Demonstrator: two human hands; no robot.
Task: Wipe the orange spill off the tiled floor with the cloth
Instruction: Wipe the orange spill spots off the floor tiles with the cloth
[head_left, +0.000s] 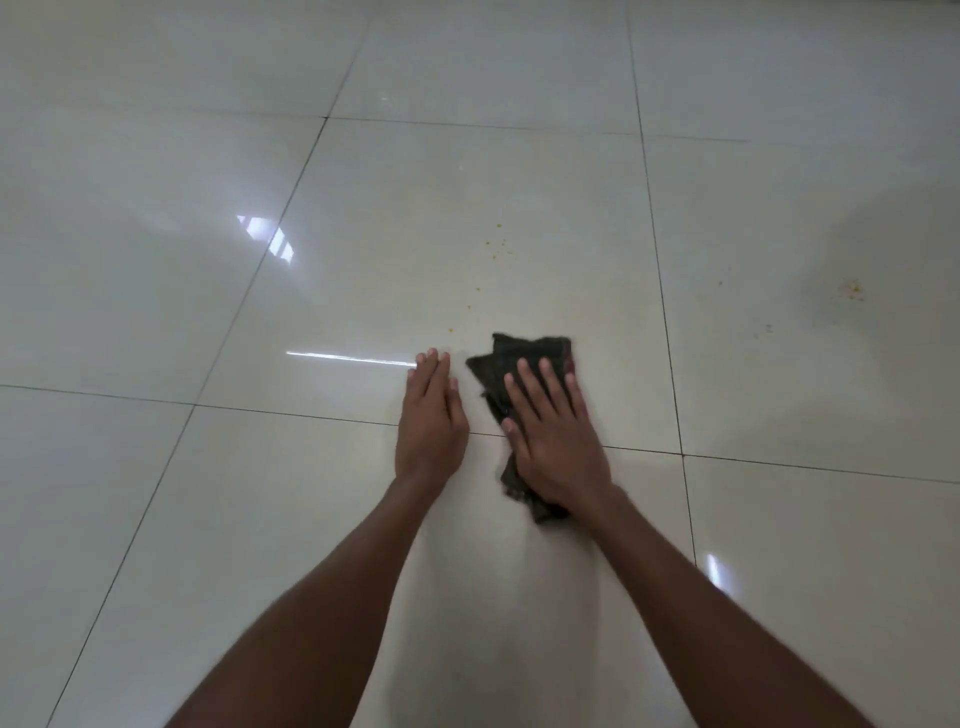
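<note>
The tiled floor (208, 519) carried everything. The cloth (511, 358), dark and crumpled, lay flat under the right hand (556, 441), whose straight, spread fingers pressed it down, evidently for wiping. The left hand (431, 421) rested flat just beside it, likely as support. The orange spill (496, 244) lay as specks beyond the cloth.

Dark crumpled cloth (519, 364) lying flat on the glossy pale tiled floor (208, 312), across a grout line. Orange spill (496, 244): scattered specks beyond the cloth; a fainter patch far right.
</note>
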